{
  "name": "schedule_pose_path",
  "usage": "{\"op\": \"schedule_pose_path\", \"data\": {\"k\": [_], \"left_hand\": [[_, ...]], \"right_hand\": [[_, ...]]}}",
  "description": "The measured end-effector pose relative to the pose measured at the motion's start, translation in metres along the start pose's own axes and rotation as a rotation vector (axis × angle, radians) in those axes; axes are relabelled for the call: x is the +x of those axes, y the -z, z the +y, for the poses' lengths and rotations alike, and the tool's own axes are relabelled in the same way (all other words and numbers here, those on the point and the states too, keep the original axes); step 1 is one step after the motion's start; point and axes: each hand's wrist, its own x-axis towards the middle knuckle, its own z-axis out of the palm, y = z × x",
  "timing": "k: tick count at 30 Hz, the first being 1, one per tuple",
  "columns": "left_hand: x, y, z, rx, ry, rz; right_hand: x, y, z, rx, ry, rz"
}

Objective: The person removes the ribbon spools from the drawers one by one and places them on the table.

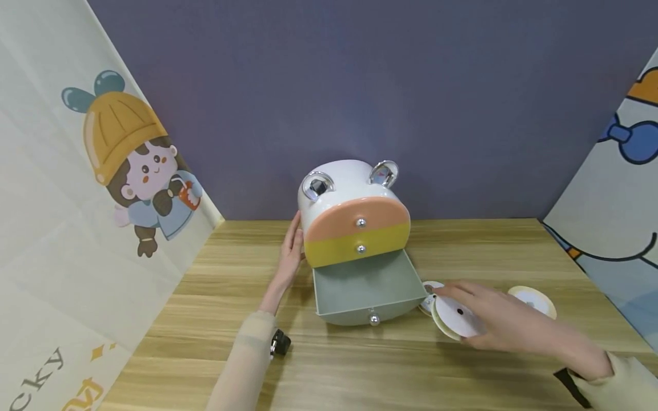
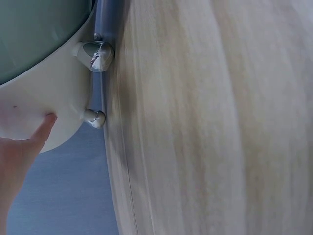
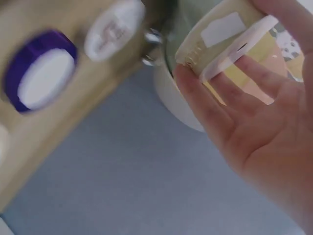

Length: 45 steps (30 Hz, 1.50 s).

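Note:
A small frog-like chest of drawers [image 1: 354,182] with silver ears stands on the table. Its lowest drawer, a grey-green one [image 1: 370,279], is pulled out with nothing in it. My left hand [image 1: 290,257] lies against the chest's left side, fingers extended; in the left wrist view a fingertip [image 2: 50,119] touches the white wall. To the right of the drawer's front corner, my right hand [image 1: 493,319] holds a cream ribbon spool [image 1: 457,319] with white faces between thumb and fingers. A printed white spool [image 3: 113,30] lies close to the drawer, partly behind the held one.
Another white disc-shaped spool [image 1: 534,301] lies to the right, beyond my right wrist. The right wrist view also shows a purple-rimmed roll [image 3: 46,78]. A dark wall [image 1: 349,85] stands behind the table [image 1: 205,342], with printed cloths [image 1: 41,200] at both sides.

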Motion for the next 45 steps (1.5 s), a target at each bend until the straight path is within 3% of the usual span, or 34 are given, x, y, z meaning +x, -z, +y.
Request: {"op": "schedule_pose_path", "data": {"k": [7,15,20,29,32,38,41,45], "left_hand": [[0.001,0.0,0.002,0.006,-0.001,0.004],[0.001,-0.001,0.001,-0.003,0.004,-0.005],[0.002,-0.001,-0.001,-0.003,-0.005,-0.012],[0.012,0.001,-0.03,0.003,-0.034,0.011],[0.012,0.001,-0.028,-0.004,-0.048,0.015],[0.008,0.0,-0.017,-0.024,0.004,0.007],[0.012,0.002,-0.028,-0.017,-0.007,0.016],[0.011,0.002,-0.031,-0.009,-0.025,0.026]], "right_hand": [[-0.025,-0.036,-0.008,0.037,-0.017,-0.028],[-0.031,-0.059,-0.017,0.041,-0.052,-0.072],[-0.031,-0.07,-0.019,0.038,-0.002,-0.026],[-0.028,-0.076,-0.021,0.104,-0.018,-0.094],[-0.026,-0.075,-0.022,0.11,-0.037,-0.121],[-0.026,-0.076,-0.025,0.103,-0.053,-0.142],[-0.028,-0.078,-0.026,0.092,-0.045,-0.119],[-0.029,-0.079,-0.025,0.107,-0.054,-0.123]]}}
